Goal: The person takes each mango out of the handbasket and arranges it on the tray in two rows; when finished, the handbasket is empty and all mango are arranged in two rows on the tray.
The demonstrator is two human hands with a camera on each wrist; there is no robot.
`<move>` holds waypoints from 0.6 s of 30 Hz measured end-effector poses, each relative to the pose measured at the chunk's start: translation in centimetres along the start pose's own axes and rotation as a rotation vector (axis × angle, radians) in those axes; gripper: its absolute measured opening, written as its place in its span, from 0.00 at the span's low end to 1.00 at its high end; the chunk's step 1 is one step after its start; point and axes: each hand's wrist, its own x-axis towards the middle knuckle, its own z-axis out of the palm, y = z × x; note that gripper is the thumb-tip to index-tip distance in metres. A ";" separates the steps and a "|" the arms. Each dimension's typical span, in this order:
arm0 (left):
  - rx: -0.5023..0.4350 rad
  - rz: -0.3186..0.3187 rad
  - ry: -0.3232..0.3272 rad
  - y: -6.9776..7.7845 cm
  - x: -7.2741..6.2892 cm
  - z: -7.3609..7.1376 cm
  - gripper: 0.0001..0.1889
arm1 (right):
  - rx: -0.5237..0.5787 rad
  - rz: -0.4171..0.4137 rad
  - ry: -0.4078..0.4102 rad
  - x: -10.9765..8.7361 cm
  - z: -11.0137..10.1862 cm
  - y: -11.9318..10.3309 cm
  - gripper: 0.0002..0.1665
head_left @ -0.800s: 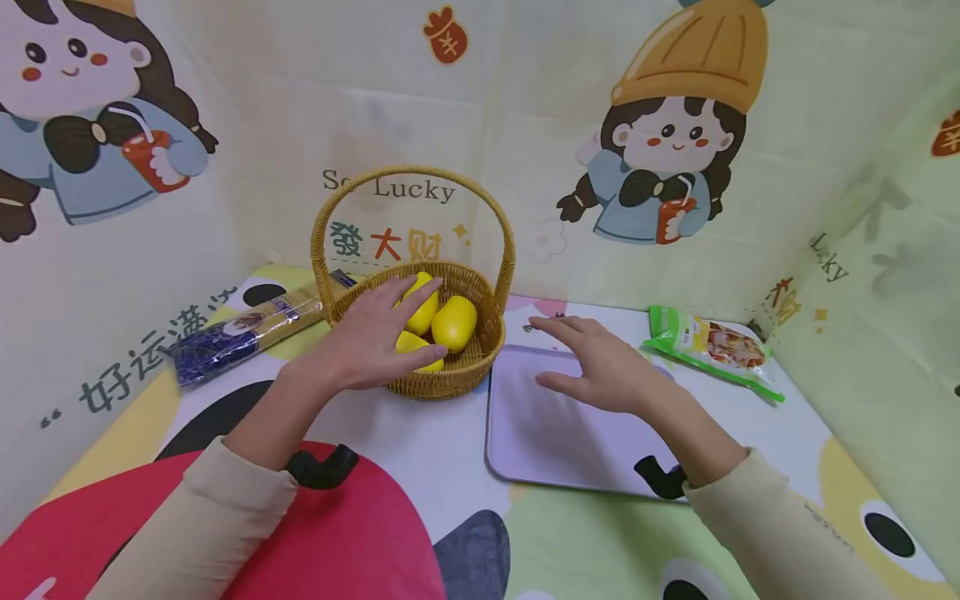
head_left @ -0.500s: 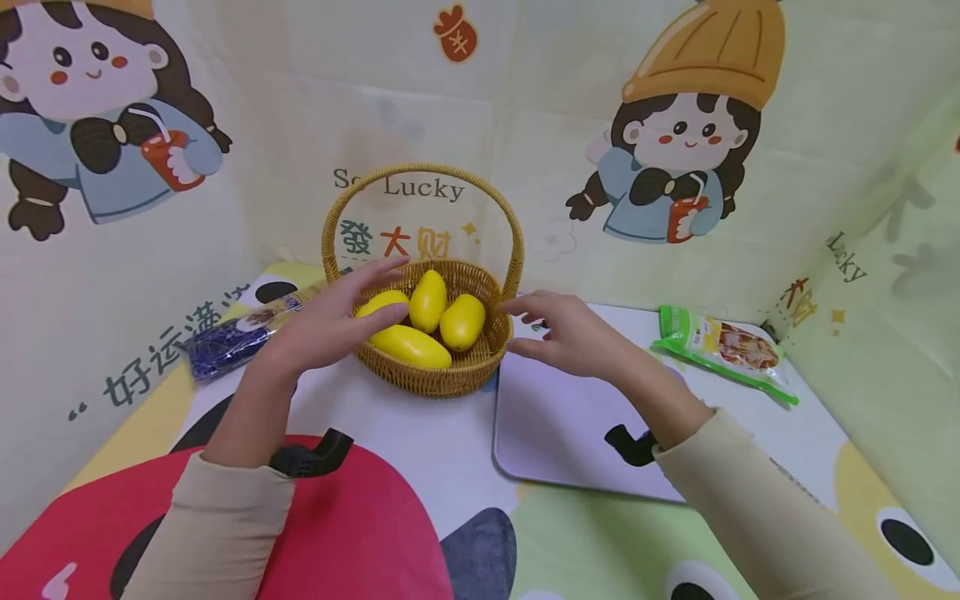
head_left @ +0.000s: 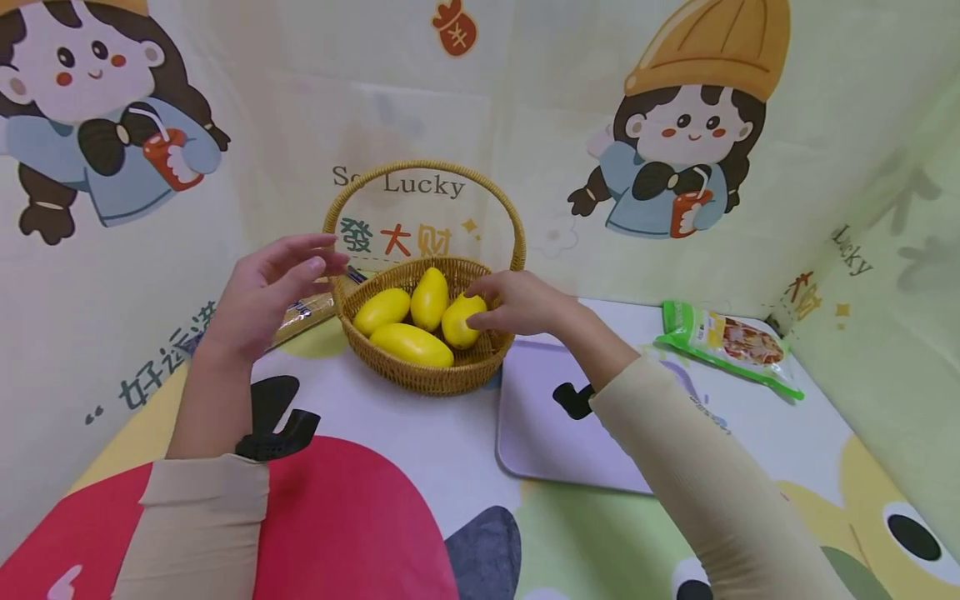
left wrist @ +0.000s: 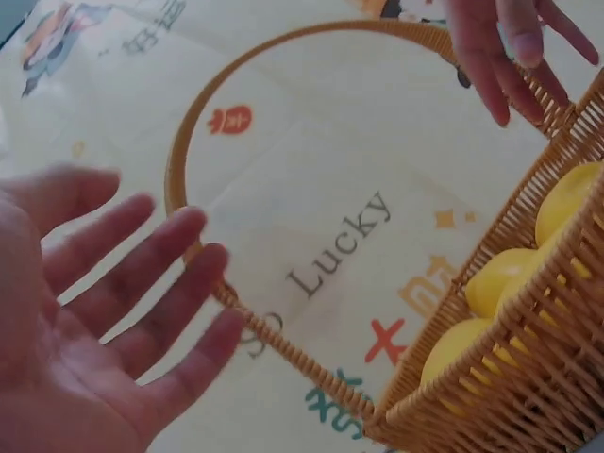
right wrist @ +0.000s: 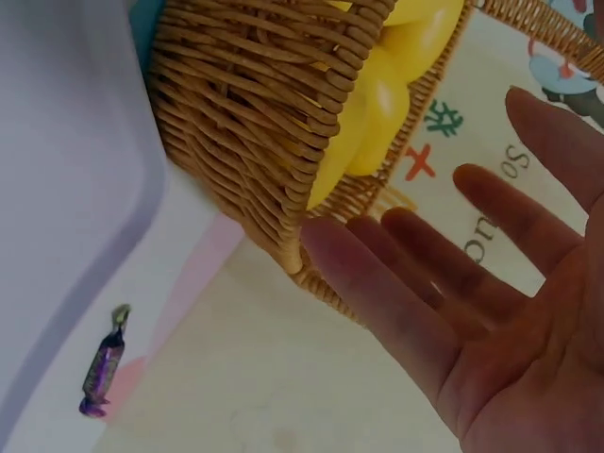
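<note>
A wicker basket (head_left: 427,379) with a tall arched handle holds several yellow mangoes (head_left: 411,345). My right hand (head_left: 528,302) reaches over the basket's right rim, its fingertips at the rightmost mango (head_left: 459,323). In the right wrist view the fingers of this hand (right wrist: 528,321) are spread, with no mango between them. My left hand (head_left: 258,292) hovers at the left of the handle, palm turned toward the basket. Nothing lies in it in the left wrist view, where its fingers (left wrist: 179,283) are loosely spread. From the head, whether either hand touches the basket is unclear.
A lilac tray (head_left: 562,442) lies right of the basket. Behind my left hand is a long pasta packet (head_left: 303,317), partly hidden. A green food packet (head_left: 738,343) lies at the back right. A small wrapped candy (right wrist: 104,370) lies near the tray.
My left hand has drawn back leftward from above the mangoes to beside the handle. My right hand has moved left from over the tray to the basket's right side.
</note>
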 end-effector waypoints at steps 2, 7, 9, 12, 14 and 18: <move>-0.104 -0.041 0.113 -0.4 0.1 -0.5 0.20 | 0.006 0.036 -0.011 0.6 0.0 0.0 0.31; -0.198 -0.176 0.237 -1.9 0.4 -1.3 0.22 | 0.043 0.141 -0.007 1.9 0.0 0.2 0.33; -0.189 -0.238 0.195 -2.8 0.6 -1.5 0.24 | 0.053 0.171 -0.008 2.4 0.0 0.1 0.33; -0.116 -0.338 0.072 -4.2 1.0 -1.7 0.31 | 0.061 0.203 -0.034 3.0 -0.1 -0.5 0.34; -0.079 -0.392 -0.025 -4.9 1.2 -1.5 0.35 | 0.088 0.233 -0.061 3.3 -0.3 -0.8 0.34; -0.026 -0.452 -0.138 -6.0 1.5 -0.4 0.40 | 0.182 0.306 -0.132 3.9 -0.9 -1.2 0.33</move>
